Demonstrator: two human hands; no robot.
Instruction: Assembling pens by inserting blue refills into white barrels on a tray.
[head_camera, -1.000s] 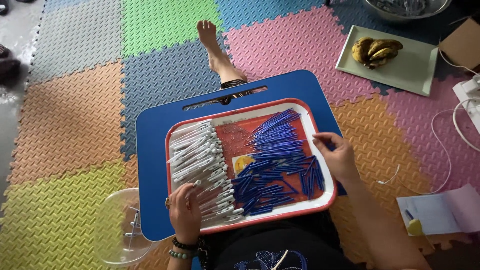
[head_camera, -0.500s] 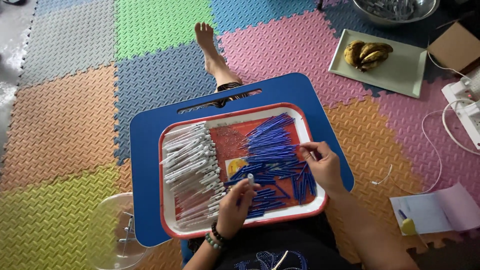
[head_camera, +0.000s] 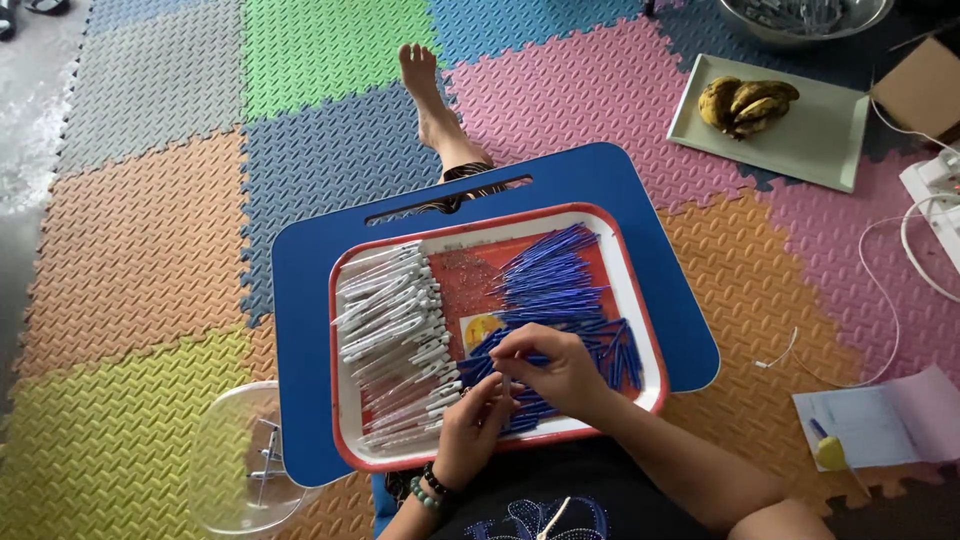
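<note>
A red-rimmed white tray (head_camera: 642, 300) sits on a blue lap table (head_camera: 310, 300). A pile of white pen barrels (head_camera: 390, 320) fills its left side and a heap of thin blue refills (head_camera: 555, 275) its right. My two hands meet over the tray's near middle. My left hand (head_camera: 472, 428), with a bead bracelet at the wrist, pinches a white pen barrel held upright. My right hand (head_camera: 562, 372) curls just above it, fingertips closed on a blue refill at the barrel's top. The fingers hide most of both parts.
A clear plastic bowl (head_camera: 240, 460) stands at the lap table's near left. A pale plate (head_camera: 800, 150) with bananas (head_camera: 745, 100), a metal bowl (head_camera: 800, 15), a cardboard box (head_camera: 925, 90), a white power strip (head_camera: 935, 185) and papers (head_camera: 880, 420) lie right. My bare foot (head_camera: 425, 85) stretches ahead.
My left hand left the white barrel pile and moved right to the tray's middle. My right hand came in from the tray's right edge and now meets it.
</note>
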